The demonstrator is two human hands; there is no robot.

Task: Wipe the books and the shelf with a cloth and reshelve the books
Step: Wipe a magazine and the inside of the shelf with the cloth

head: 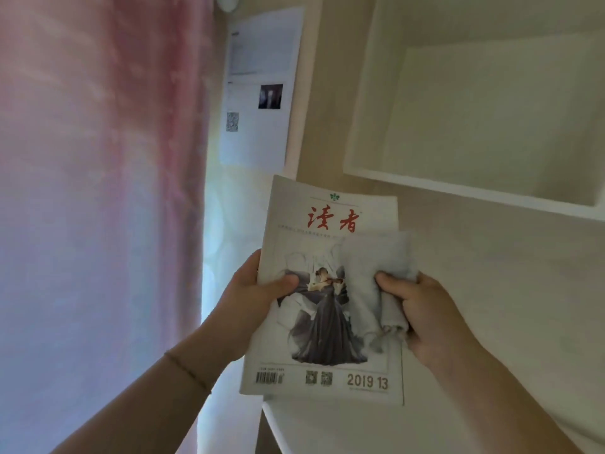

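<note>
A thin white magazine (314, 371) with red characters and a picture of a violinist in a dark dress is held up in front of me. My left hand (258, 296) grips its left edge, thumb across the cover. My right hand (422, 309) holds a bunched pale grey cloth (376, 267) pressed against the right side of the cover. Up to the right is the white box shelf (425, 185), and the part of it in view holds no books.
A pink curtain (98, 191) fills the left side. Printed sheets (258, 93) are stuck on the wall behind the magazine. A white surface edge (294, 427) lies below the magazine. The beige wall runs under the shelf.
</note>
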